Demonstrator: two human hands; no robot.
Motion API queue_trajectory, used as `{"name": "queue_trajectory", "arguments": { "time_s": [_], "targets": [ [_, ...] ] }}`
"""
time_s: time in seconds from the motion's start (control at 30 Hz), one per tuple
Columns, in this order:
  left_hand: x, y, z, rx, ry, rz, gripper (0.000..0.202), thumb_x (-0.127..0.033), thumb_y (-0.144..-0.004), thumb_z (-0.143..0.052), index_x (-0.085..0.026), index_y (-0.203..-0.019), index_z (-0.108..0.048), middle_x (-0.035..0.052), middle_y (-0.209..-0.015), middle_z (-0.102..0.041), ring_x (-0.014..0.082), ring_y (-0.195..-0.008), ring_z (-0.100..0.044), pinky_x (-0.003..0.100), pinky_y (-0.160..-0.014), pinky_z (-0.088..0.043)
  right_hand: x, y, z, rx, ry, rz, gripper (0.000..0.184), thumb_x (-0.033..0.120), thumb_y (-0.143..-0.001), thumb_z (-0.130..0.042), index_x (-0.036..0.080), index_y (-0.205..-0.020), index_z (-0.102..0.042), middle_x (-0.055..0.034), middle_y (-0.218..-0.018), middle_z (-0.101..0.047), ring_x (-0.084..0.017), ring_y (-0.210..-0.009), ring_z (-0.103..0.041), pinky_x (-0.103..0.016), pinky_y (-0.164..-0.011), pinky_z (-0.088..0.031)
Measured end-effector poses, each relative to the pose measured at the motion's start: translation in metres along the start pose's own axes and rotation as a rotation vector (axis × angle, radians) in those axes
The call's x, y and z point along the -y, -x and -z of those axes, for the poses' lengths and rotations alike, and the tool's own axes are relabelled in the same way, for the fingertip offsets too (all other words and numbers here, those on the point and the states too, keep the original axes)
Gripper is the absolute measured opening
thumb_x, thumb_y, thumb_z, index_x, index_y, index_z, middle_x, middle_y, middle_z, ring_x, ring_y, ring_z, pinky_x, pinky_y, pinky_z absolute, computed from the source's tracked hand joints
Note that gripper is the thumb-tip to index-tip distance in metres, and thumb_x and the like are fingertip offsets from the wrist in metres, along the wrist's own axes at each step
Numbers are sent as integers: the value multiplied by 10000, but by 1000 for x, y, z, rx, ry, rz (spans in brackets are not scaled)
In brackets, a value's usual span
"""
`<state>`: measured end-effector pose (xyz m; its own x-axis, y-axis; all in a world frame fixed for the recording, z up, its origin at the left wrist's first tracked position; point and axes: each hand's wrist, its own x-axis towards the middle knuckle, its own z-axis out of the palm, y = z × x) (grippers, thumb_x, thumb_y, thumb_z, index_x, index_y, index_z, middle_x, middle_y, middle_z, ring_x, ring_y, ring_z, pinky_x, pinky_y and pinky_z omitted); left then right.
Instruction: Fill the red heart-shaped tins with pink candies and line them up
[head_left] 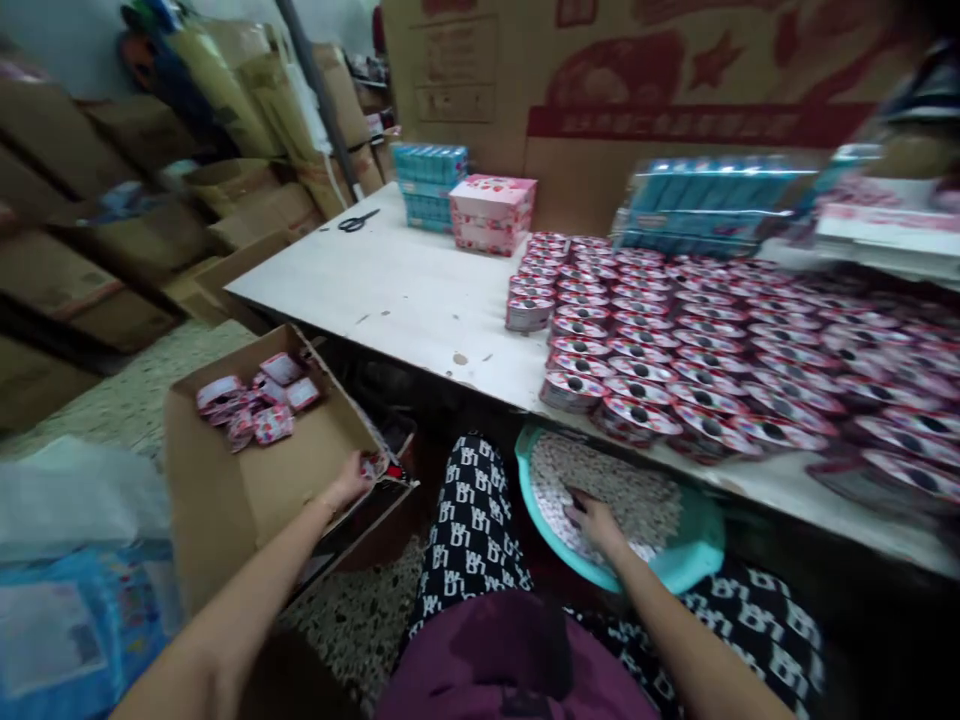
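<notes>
No word can be read with certainty. Between the left hand and the right hand, the trousers repeat white block characters, seemingly including a W. Beyond both hands, the big carton bears a red band with a blurred line of characters, below a red star. Pale labels on packets beyond the left hand are illegible.

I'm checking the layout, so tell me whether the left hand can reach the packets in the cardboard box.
Probably yes: the left hand is at the edge of the open cardboard box, with only bare cardboard showing between it and the packets.
</notes>
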<state>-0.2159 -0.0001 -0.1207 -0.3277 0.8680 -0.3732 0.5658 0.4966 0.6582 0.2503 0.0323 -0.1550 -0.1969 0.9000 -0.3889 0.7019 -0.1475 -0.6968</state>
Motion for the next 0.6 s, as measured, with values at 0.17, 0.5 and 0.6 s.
{"name": "queue_trajectory", "arguments": {
  "time_s": [0.17, 0.5, 0.6],
  "targets": [
    [-16, 1, 4, 71, -8, -54, 446, -262, -447, -654, -138, -862, -544, 137, -950, -608, 328, -1005, -520, 442, -922, -367, -9, 15, 20, -14, -207, 18, 433, 229, -637, -489, 118, -1039, -605, -92, -1061, -632, -223, -980, -564, -363, -913, -387],
    [-90, 89, 62, 67, 1066, 5, 414, -258, -683, -509, -295, -1095, -522, -60, -1013, -646, 254, -1096, -484, 399, -895, -435, -6, 52, 69, 5, -229, 96, 399, 265, -671, -516, 169, -1048, -605, -54, -1049, -638, -225, -963, -562, -384, -901, -389],
    [-140, 111, 23, 305, 1166, -62, 591, -164, -603, -548, -238, -1184, -475, 19, -1163, -580, 275, -1141, -453, 437, -955, -380, 0, 61, 82, 15, -216, 107, 419, 302, -690, -522, 163, -1078, -591, -65, -1089, -620, -235, -1009, -542, -389, -928, -368]
  ]
}}
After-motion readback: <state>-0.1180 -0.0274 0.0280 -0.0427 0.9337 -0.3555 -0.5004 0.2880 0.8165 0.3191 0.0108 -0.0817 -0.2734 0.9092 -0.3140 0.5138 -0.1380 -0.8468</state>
